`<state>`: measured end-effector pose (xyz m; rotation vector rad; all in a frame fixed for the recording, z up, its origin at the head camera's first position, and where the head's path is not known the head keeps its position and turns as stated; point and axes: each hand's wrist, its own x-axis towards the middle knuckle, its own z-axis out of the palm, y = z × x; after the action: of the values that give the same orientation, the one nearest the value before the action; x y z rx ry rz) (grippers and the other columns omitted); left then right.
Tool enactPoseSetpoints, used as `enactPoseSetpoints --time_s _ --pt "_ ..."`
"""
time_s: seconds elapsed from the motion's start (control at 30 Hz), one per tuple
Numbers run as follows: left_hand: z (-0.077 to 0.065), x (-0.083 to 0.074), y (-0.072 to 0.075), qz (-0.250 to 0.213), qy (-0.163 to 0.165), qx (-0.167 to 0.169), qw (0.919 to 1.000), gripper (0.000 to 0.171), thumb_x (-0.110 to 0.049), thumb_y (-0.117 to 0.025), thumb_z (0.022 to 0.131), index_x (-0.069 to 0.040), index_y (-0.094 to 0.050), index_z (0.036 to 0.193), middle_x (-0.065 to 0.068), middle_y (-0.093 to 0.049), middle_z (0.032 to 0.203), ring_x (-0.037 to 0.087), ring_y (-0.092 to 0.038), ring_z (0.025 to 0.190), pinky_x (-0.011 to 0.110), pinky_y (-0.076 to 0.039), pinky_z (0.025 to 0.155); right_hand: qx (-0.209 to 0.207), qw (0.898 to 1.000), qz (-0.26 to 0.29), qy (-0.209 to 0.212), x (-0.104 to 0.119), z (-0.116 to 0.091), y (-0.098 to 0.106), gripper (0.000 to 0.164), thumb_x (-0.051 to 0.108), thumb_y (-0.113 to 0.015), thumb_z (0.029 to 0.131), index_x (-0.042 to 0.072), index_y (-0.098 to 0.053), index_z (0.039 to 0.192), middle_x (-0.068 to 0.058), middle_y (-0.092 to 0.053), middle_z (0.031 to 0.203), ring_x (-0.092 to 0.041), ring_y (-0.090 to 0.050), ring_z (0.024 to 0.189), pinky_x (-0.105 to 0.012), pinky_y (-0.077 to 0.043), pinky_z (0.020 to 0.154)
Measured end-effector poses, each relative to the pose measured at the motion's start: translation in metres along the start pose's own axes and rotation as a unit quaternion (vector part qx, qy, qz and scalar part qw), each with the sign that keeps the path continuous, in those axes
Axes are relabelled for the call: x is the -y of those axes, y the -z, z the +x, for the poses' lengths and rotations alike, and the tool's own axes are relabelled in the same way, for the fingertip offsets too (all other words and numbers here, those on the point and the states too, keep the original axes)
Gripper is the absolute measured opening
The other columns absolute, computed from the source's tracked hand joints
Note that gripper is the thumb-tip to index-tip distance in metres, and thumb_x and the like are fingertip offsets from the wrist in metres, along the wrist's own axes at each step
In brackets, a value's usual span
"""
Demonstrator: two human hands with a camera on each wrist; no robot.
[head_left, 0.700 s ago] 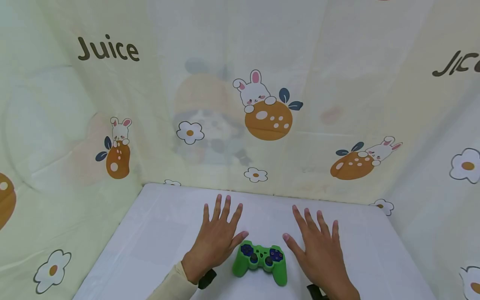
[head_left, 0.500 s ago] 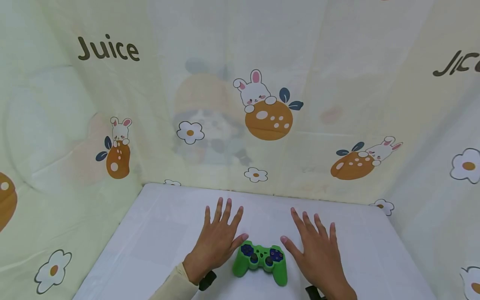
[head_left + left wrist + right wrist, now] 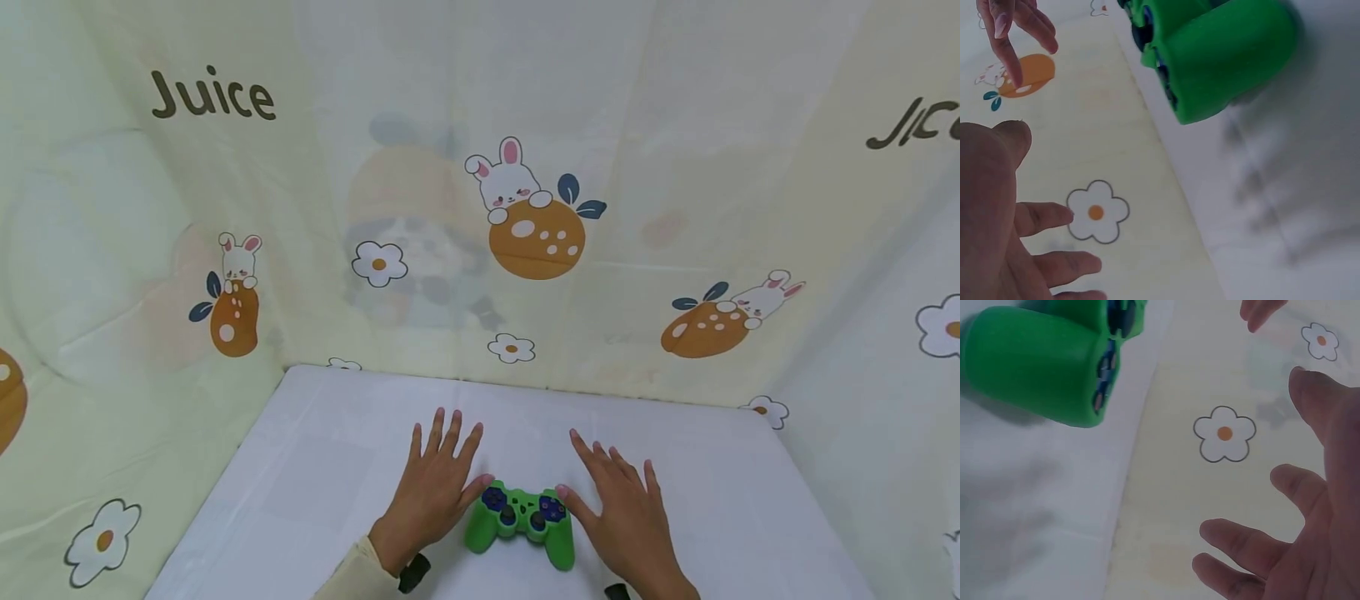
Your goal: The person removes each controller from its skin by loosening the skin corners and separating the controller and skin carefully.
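Observation:
A green game controller (image 3: 522, 518) with dark blue button pads and two black thumbsticks lies on the white table. To its left my left hand (image 3: 435, 492) is held with fingers spread, the thumb tip overlapping the controller's upper left corner in the head view. On the other side my right hand (image 3: 628, 521) has its fingers extended and its thumb tip at the upper right corner. Both wrist views show a gap between the hand and the controller, whose green grips (image 3: 1229, 59) fill the upper part of the picture. Neither hand holds anything.
White table (image 3: 315, 450) surface extends around the controller to a back edge. Behind and beside it hangs a pale curtain (image 3: 420, 333) printed with rabbits, oranges and flowers. A dark strap piece (image 3: 414, 573) sits at the left wrist.
Both hands have drawn down toward the controller. The right hand has also moved left, its thumb now at the controller's corner. The controller stays in place.

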<state>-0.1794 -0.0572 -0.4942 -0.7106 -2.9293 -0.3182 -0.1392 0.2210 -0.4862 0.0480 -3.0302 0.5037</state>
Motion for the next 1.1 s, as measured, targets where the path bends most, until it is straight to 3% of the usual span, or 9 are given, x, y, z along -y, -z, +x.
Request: enactPoseSetpoints --time_s 0.33,0.77,1.1 --pt "-0.005 0.004 -0.021 -0.003 0.01 -0.003 0.9999 0.069 -0.058 -0.044 0.11 -0.018 -0.038 0.166 0.019 -0.036 0.171 0.045 -0.029 0.16 0.068 -0.027 0.125 0.025 0.999 0.021 -0.012 -0.005 -0.004 -0.019 0.083 0.058 -0.069 0.098 0.042 -0.027 0.168 -0.012 -0.053 0.161 -0.046 -0.046 0.149 -0.079 -0.008 0.122" --pt "-0.013 0.006 -0.038 -0.022 0.009 -0.029 0.9993 0.065 -0.055 -0.049 0.109 -0.016 -0.045 0.161 0.016 -0.05 0.162 0.041 -0.04 0.154 0.061 -0.037 0.121 0.08 0.995 0.04 -0.041 -0.007 -0.005 -0.032 0.095 0.072 -0.071 0.088 0.042 -0.028 0.167 -0.012 -0.056 0.159 -0.045 -0.054 0.143 -0.077 -0.01 0.124" --pt "-0.02 0.006 -0.049 -0.049 0.005 -0.043 0.9979 0.065 -0.056 -0.052 0.108 -0.016 -0.049 0.158 0.015 -0.058 0.156 0.037 -0.046 0.15 0.059 -0.041 0.118 0.08 0.995 0.053 -0.032 -0.009 -0.007 -0.039 0.097 0.069 -0.075 0.086 0.038 -0.032 0.167 -0.011 -0.06 0.156 -0.043 -0.061 0.136 -0.077 -0.016 0.123"
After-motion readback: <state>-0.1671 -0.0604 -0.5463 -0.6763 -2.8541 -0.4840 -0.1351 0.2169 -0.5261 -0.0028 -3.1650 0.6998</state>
